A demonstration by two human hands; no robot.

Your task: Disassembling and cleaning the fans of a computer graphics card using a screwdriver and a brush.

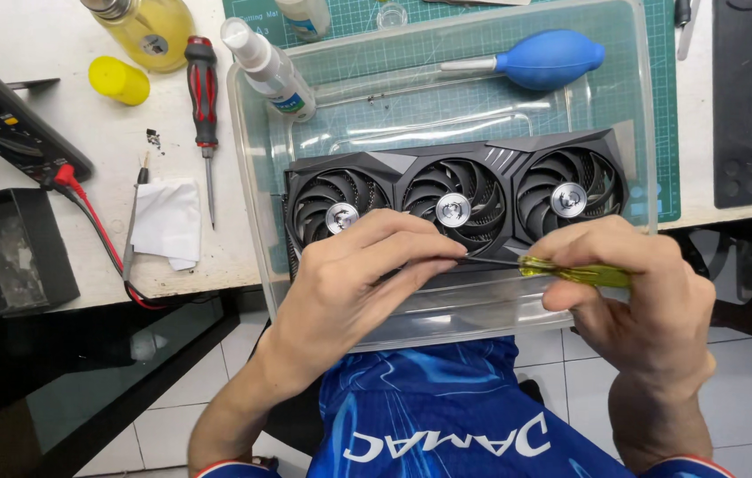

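Note:
A black graphics card [456,190] with three fans lies in a clear plastic tray [252,177]. My right hand [651,292] grips a screwdriver with a yellow see-through handle [575,273], its shaft pointing left along the card's near edge. My left hand [367,274] rests on the card's near edge, fingertips pinched around the screwdriver's shaft near its tip. The tip itself is hidden by my fingers.
A blue air blower [544,58] and a small spray bottle [271,73] lie in the tray's far part. On the white table to the left: a red-and-black screwdriver [203,97], a folded white tissue [168,221], a multimeter [8,124] with leads, a yellow cap [117,80], a black box [4,252].

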